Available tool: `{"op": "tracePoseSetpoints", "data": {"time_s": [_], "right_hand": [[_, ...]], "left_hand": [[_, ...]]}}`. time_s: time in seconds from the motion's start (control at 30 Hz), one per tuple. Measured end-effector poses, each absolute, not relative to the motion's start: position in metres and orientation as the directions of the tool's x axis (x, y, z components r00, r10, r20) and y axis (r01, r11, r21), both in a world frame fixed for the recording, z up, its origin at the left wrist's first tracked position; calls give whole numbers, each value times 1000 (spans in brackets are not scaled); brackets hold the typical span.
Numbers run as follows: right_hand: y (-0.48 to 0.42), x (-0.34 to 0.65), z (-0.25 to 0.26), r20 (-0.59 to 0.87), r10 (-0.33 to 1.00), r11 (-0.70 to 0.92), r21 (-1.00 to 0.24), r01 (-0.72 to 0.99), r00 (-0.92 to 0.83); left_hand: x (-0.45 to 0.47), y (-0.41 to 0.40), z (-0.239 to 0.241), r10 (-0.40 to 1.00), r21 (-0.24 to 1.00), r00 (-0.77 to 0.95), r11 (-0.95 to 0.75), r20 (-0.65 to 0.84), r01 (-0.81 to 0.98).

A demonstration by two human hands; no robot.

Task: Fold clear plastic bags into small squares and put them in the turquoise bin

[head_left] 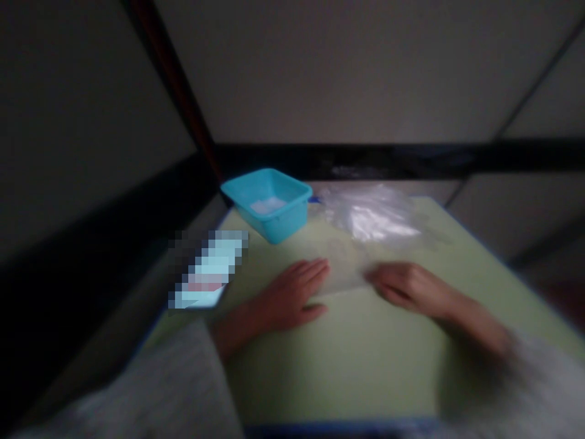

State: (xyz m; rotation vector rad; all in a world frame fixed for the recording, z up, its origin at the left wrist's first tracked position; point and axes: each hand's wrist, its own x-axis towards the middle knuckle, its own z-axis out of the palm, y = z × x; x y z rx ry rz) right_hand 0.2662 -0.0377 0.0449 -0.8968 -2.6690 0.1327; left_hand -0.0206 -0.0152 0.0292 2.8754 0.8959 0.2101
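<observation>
A thin clear plastic bag (346,274) lies flat on the table, its outline faint against the surface. My left hand (297,296) rests flat over the bag's left side, fingers stretched out and thumb apart. At the bag's right edge, my right hand (404,286) is closed, with curled fingers that seem to pinch the edge; the fingertips are smeared by motion. Beyond both hands lies a shiny pile of clear plastic bags (379,216).
A turquoise plastic basket (286,221) with something white inside stands at the back left. A lit, pixelated screen, apparently a phone (210,271), lies at the left edge. The pale green table (347,366) has a blue rim; a wall panel (347,73) rises behind.
</observation>
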Motion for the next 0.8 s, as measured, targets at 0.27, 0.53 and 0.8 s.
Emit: {"op": "tracePoseSetpoints", "data": {"time_s": [0.27,0.53,0.8], "right_hand": [[-35,274,48,252,652,758,-220,614,-715],[-37,274,51,227,648,762,-171,625,-727],[-38,272,46,235,608,793,-133,594,-758]], "left_hand": [[-21,-13,27,533,131,839,-845,110,519],[-19,-12,24,518,95,840,-855,158,510],[-20,-12,24,495,81,846,-869,198,489]]}}
